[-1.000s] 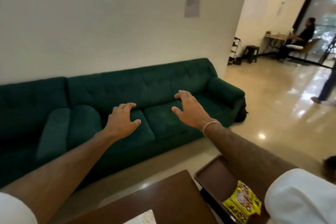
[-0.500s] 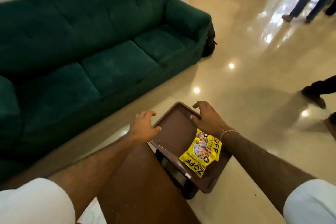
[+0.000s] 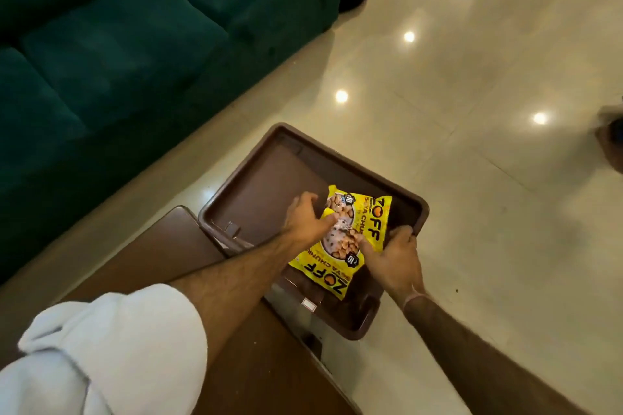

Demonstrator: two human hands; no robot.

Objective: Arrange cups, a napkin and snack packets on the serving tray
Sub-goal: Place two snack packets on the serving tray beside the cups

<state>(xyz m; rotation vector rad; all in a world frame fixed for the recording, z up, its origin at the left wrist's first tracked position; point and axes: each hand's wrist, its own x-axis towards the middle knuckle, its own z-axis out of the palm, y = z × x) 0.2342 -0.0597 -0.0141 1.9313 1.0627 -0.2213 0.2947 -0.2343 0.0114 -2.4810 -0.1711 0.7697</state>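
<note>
We see a brown serving tray (image 3: pixel 269 178) jutting out past the corner of a dark wooden table (image 3: pixel 161 256), most of it hanging over the glossy cream floor (image 3: pixel 472 77). Two yellow snack packets lie in the tray's nearer half, touching and partly overlapping: the farther packet (image 3: pixel 367 216) sits toward the tray's right rim, and the nearer packet (image 3: pixel 323 274) lies just below it. The left hand (image 3: pixel 308 221) rests on the left edge of the farther packet, its fingers curled down onto the foil, though we cannot tell whether they pinch it or only press on it. The right hand (image 3: pixel 392 258) comes in from the right, its fingers bent around the packets' right side where the two meet, close to the tray's rim. A white sleeve (image 3: pixel 101 354) covers the left upper arm. A dark green sofa (image 3: pixel 118 37) stands beyond the table.
</note>
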